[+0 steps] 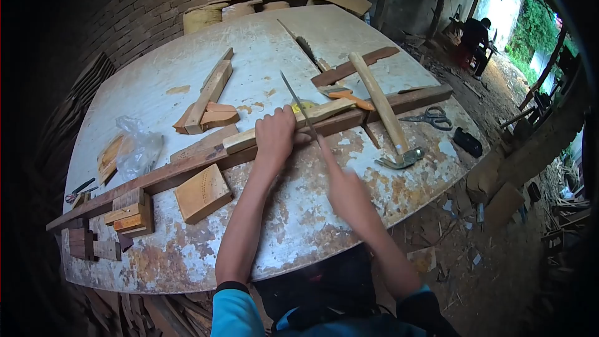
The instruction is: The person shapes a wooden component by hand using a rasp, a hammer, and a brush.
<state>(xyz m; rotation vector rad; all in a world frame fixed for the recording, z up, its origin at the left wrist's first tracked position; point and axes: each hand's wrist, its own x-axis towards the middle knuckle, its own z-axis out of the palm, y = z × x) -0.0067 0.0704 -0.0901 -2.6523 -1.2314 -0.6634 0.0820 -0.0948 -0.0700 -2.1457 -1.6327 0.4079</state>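
Observation:
My left hand (276, 137) is wrapped over a pale wood strip (327, 110), pressing it down along a long brown beam (399, 100) that crosses the table. My right hand (350, 196), a little blurred, grips the handle end of a thin handsaw (293, 92). The saw blade appears nearly edge-on and slants across the strip just right of my left fingers. A claw hammer (382, 106) leans over the beam to the right, head toward me. Beside it lies an orange-handled tool (349, 95), and something yellow (304, 105) shows partly behind the blade.
The worn table (299, 212) bears a circular saw blade (304, 46), scissors (432, 118), a black object (467, 142), a plastic bag (138, 146) and several wood blocks (203, 193). Scrap litters the floor. A person (475, 43) sits far right by the opening.

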